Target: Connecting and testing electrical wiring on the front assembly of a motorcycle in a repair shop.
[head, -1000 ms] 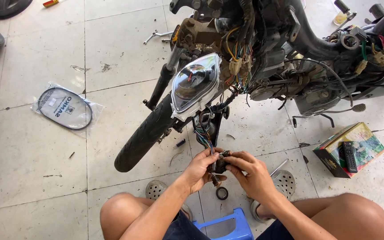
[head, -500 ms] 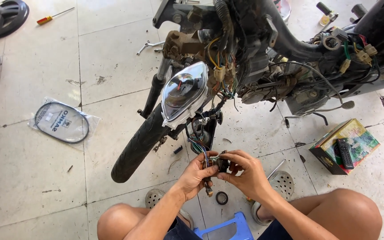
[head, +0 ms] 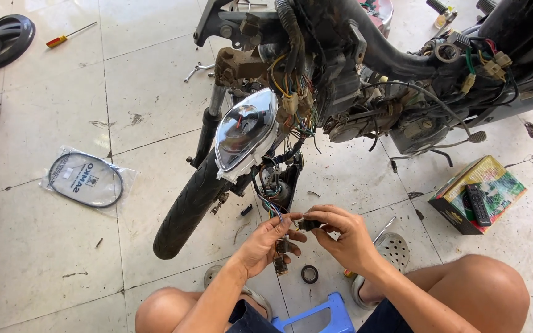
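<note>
Both hands meet just below the stripped motorcycle's speedometer (head: 245, 132): the left hand (head: 265, 245) pinches a wire bundle (head: 272, 208), and the right hand (head: 347, 237) grips a small black connector (head: 308, 224). A black ring (head: 309, 274) lies on the tiled floor (head: 44, 259) beneath them.

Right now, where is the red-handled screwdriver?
In the head view, the screwdriver lies on the tiled floor at upper left, beside a black wheel, far from both hands.
</note>
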